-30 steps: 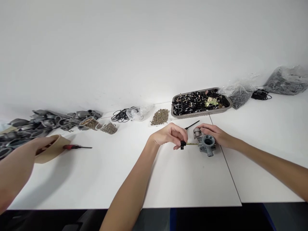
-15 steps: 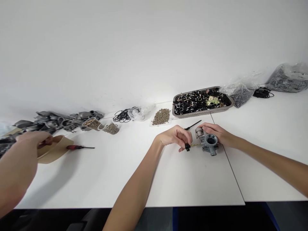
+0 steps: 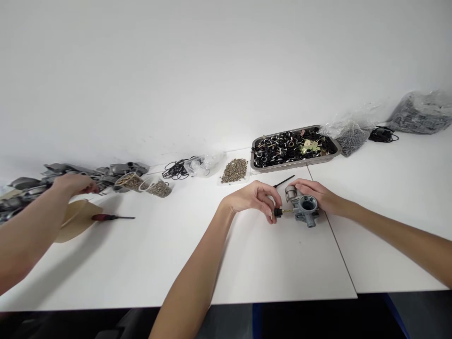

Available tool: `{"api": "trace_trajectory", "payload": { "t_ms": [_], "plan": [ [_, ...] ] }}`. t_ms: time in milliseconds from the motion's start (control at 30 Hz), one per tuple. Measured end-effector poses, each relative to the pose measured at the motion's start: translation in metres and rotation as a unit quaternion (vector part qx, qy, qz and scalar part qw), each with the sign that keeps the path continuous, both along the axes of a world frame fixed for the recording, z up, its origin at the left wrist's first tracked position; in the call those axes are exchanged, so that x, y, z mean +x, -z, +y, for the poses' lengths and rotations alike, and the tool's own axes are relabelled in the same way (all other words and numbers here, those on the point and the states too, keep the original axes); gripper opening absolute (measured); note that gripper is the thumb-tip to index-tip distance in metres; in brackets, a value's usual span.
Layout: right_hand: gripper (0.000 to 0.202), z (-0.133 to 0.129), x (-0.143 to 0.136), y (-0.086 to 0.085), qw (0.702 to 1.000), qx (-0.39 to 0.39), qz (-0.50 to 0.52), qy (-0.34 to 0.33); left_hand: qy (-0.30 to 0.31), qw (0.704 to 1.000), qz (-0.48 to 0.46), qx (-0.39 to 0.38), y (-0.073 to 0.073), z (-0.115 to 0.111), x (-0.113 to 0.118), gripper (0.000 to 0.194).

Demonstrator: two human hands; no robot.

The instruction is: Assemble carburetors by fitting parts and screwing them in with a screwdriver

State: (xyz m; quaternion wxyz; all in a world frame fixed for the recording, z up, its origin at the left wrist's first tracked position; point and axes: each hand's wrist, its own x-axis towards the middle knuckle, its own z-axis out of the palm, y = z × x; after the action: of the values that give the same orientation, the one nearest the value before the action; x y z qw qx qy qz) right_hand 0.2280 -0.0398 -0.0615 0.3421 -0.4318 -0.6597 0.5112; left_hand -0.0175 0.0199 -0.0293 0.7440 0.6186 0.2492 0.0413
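Observation:
My left hand [image 3: 259, 200] is closed on a small black cap [image 3: 278, 213], from which a thin brass-coloured rod points right at the carburetor. The grey metal carburetor [image 3: 306, 207] rests on the white table [image 3: 275, 263], its round bore facing up. Fingers of my right hand [image 3: 316, 192] wrap round its back right side and hold it. Just behind my left hand lies a dark thin-shafted tool [image 3: 285, 181], its handle end hidden by the fingers.
Behind are a tray of black parts [image 3: 296, 165], brass pieces [image 3: 235, 170], bags [image 3: 353, 139] and cables [image 3: 176, 169]. At left, another person's arm [image 3: 38, 221] reaches over a beige container [image 3: 79, 219], near a red screwdriver [image 3: 102, 217], cups [image 3: 157, 187] and grey castings [image 3: 21, 200].
My left hand has turned the black cap and brought it slightly nearer the carburetor. The other person's hand has moved back and right, toward the castings. The view has shifted slightly.

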Motion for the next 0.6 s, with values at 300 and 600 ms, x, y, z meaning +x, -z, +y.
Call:
{"api": "trace_trajectory", "payload": {
  "t_ms": [300,600],
  "plan": [
    [0.045,0.000,-0.001,0.001,1.000,-0.008,0.014,-0.002,-0.037,0.998,-0.014,0.041,-0.001,-0.002,0.003,0.030],
    [0.046,0.000,0.000,0.001,1.000,-0.003,0.016,-0.009,-0.058,0.996,0.038,0.063,-0.007,-0.009,0.014,0.031]
  ]
}}
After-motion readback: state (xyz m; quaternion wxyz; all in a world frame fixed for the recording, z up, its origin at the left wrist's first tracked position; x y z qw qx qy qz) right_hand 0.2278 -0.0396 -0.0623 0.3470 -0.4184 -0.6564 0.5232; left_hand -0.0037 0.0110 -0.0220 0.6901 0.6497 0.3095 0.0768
